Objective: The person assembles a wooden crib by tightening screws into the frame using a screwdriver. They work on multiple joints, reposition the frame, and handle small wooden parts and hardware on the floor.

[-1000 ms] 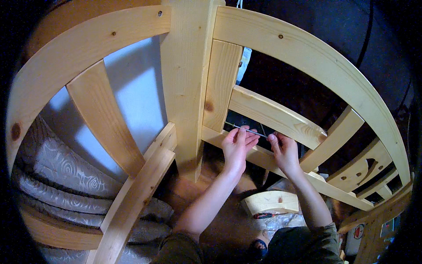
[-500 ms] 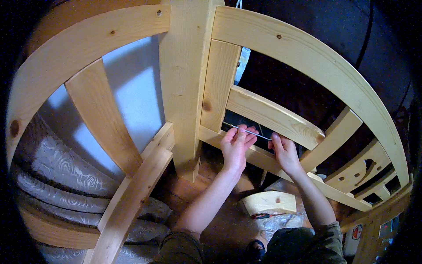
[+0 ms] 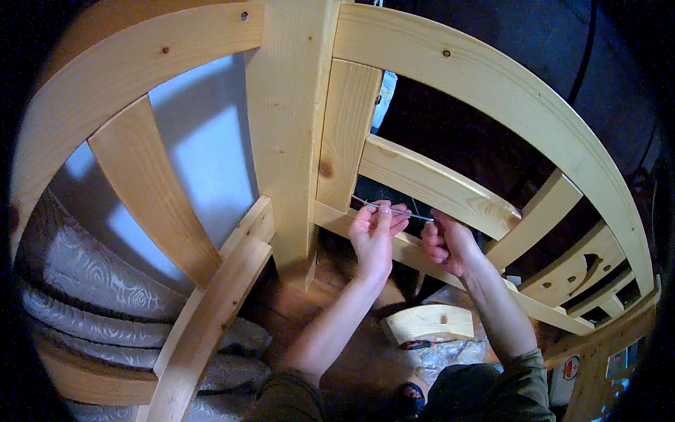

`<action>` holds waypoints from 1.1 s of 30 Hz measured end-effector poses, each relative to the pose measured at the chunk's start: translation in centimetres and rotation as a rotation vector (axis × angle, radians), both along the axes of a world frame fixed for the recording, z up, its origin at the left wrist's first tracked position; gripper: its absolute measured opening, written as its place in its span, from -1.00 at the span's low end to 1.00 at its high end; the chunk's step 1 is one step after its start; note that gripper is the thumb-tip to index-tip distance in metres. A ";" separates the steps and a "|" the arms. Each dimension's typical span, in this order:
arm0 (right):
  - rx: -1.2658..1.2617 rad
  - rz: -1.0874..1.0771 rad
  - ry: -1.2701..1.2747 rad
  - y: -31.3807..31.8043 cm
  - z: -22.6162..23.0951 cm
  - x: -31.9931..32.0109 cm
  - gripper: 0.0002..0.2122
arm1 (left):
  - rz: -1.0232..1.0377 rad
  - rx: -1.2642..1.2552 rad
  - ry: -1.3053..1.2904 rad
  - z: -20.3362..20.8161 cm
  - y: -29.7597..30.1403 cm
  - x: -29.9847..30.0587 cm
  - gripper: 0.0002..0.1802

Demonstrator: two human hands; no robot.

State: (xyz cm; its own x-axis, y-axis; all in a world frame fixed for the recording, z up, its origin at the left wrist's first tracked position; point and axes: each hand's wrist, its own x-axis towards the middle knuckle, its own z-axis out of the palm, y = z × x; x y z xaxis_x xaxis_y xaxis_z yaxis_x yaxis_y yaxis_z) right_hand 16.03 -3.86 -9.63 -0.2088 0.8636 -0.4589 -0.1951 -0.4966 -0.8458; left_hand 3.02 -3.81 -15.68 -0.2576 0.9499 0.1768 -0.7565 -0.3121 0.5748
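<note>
A thin metal rod, like a tool's shaft, runs between my hands; its right end is hidden in my grip, so I cannot tell its exact kind. My left hand is closed on it, thumb and fingers pinching near its left end. My right hand wraps round the other end with curled fingers. The left tip points at the edge of an upright pine board, and a small screw-like piece seems to be there. Below a short pine crosspiece and above a lower rail, both hands work in the gap.
A thick pine post stands left of my hands, joined to a curved top rail. A loose wooden piece and a red-and-black handled tool lie below, beside clear plastic. Patterned grey cushions fill the left.
My right hand has turned, its fingers now curled more round the rod's end. The left hand keeps its pinch. The whole view has shifted slightly.
</note>
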 end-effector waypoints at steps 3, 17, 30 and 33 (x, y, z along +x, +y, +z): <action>1.323 -0.160 -1.324 -1.1 -1.7 0.1 -0.75 | -0.013 -0.026 0.005 0.3 -0.3 -0.2 -0.83; 0.116 0.079 -0.262 -1.6 1.2 -1.0 -0.61 | 0.009 -0.015 0.113 0.4 0.2 -0.8 -0.80; 1.715 0.363 -1.720 -2.0 -0.1 1.7 -0.78 | -0.052 -0.087 0.003 1.2 -0.3 -0.9 -0.79; 1.761 0.221 -1.573 -0.9 -0.8 1.9 -0.81 | -0.072 -0.095 -0.014 1.0 -0.1 -0.8 -0.77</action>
